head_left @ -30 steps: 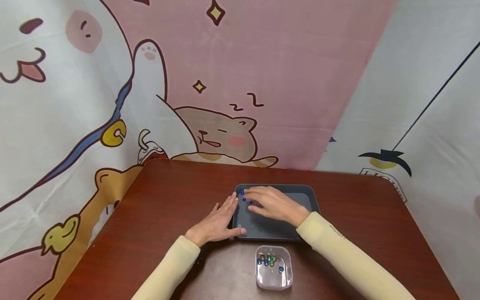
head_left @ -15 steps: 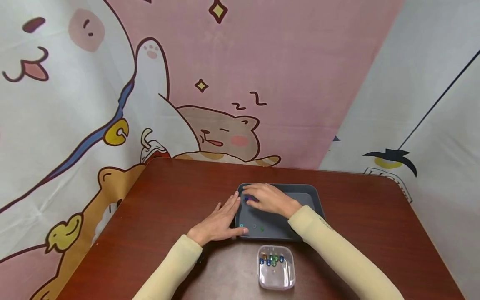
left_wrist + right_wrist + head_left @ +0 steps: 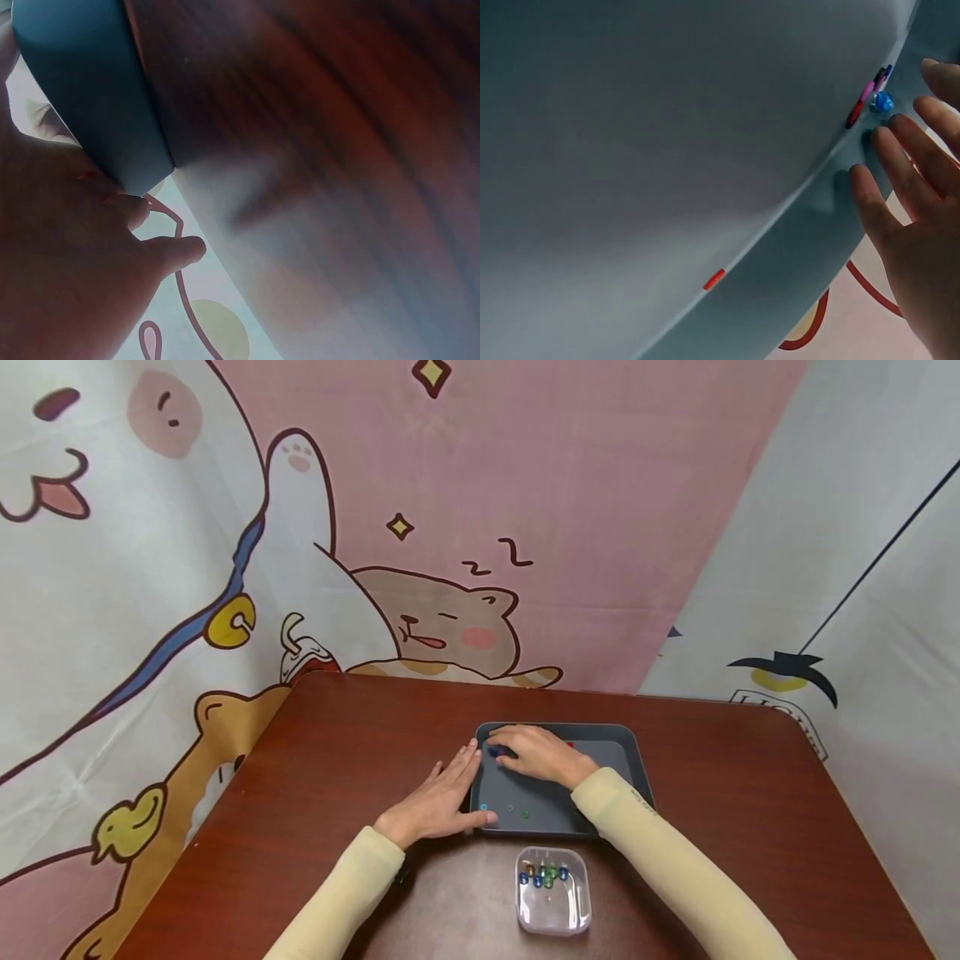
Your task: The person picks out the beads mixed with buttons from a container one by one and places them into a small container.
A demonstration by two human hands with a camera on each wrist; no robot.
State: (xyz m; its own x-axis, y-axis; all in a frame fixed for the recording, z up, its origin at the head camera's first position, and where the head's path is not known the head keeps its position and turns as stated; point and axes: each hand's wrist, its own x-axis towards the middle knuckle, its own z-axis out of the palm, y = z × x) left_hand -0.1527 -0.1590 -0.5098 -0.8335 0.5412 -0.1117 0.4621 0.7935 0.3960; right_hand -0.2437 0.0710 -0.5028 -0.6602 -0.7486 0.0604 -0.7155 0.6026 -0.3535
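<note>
My left hand (image 3: pixel 432 802) lies with straight fingers along the left rim of a dark grey tray (image 3: pixel 555 818), its thumb over the near left corner. Inside the tray, my right hand (image 3: pixel 542 753) reaches to the far left corner. In the right wrist view its loosely bent fingers are around a shiny blue glass bead (image 3: pixel 882 101), seemingly without gripping it. Beside that bead are several small coloured pieces (image 3: pixel 860 105), pink, red and dark. A lone red piece (image 3: pixel 714 280) lies farther along the tray's edge. Light blue (image 3: pixel 483 807), grey (image 3: pixel 511 808) and green (image 3: pixel 525 814) rings lie near the front.
In front of the tray stands a clear plastic container (image 3: pixel 552 924) with several blue, green and amber glass beads (image 3: pixel 548 882) inside. A brown wooden table (image 3: pixel 352 735) carries both. Behind it hangs a printed cartoon cloth (image 3: pixel 585 527).
My right hand has shifted left toward the tray's far left corner, and a red piece now shows behind it. One blue bead in the container has rolled back to the others. My left hand stays put.
</note>
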